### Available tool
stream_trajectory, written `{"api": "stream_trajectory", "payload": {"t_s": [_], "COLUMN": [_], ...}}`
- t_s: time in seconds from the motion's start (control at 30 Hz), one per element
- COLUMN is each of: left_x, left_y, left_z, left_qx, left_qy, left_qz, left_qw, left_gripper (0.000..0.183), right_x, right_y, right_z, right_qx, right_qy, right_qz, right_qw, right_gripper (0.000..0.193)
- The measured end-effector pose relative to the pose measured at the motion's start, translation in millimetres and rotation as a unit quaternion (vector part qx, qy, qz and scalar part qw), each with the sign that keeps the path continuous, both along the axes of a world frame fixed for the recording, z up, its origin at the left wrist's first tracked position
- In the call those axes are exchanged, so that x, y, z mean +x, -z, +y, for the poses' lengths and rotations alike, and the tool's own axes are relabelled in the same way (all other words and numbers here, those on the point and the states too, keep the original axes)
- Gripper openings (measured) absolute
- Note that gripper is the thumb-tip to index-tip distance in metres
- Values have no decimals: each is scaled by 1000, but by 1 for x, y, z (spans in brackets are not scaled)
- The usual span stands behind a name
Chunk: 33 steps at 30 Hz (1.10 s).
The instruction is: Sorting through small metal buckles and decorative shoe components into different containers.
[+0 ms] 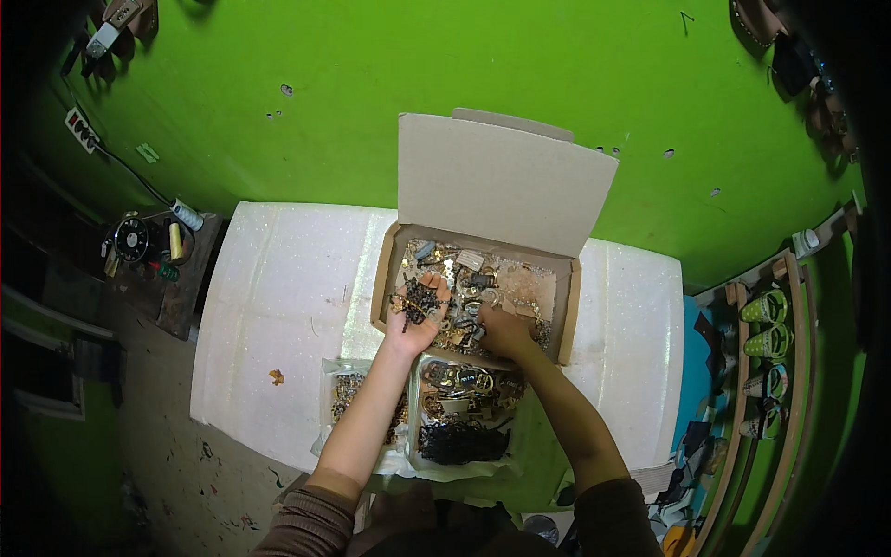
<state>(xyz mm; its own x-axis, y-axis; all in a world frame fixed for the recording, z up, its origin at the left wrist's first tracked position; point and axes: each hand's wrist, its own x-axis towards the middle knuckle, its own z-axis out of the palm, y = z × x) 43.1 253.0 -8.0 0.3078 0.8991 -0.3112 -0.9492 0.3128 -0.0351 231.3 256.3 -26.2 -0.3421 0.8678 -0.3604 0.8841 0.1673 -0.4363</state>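
An open cardboard box (pixel 381 288) stands on the table, full of mixed buckles, chains and gold and silver trinkets. Over its left part my left hand (pixel 419 327) lies palm up, cupping a small heap of dark beaded pieces (pixel 419 295). Deeper to the right, my right hand (pixel 504 330) is down among the trinkets with its fingers curled; what they pinch, if anything, is hidden. In front of the box sits a clear tray (pixel 415 446) with metal buckles (pixel 473 379) and a bundle of black cord (pixel 464 444). My left forearm partly covers another tray of small beads (pixel 345 392).
The raised box lid (pixel 506 186) stands near the green wall (pixel 325 121). A small orange-brown piece (pixel 277 377) lies on the white tablecloth (pixel 260 306). To the right, a wooden rack (pixel 729 408) carries sandals (pixel 767 340). A side table (pixel 172 297) with thread spools stands left.
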Motion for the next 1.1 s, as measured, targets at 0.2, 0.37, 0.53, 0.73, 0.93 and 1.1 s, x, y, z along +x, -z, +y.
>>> {"api": "stream_trajectory", "payload": {"t_s": [0.2, 0.37, 0.53, 0.73, 0.93, 1.1], "left_x": [0, 3, 12, 30, 32, 15], "left_y": [5, 2, 1, -4, -6, -6], "left_z": [-1, -3, -1, -3, -9, -6], "left_qx": [-1, -28, -70, -109, -60, -46], "left_qy": [5, 0, 28, 45, -16, -35], "left_qz": [-2, 13, 52, 80, 44, 14], "left_qw": [1000, 1000, 996, 990, 997, 998], "left_gripper": [34, 35, 36, 35, 29, 30], "right_x": [9, 19, -1, -29, -19, 5], "right_y": [-8, -40, -82, -82, -68, -64], "right_z": [10, 22, 24, 27, 34, 41], "right_qx": [-32, -53, -192, -46, -82, 33], "right_qy": [67, 111, 127, 58, 51, 129], "right_qz": [177, 322, 524, 374, 502, 408], "right_qw": [982, 939, 820, 924, 860, 903], "right_gripper": [24, 21, 19, 17, 21, 22]}}
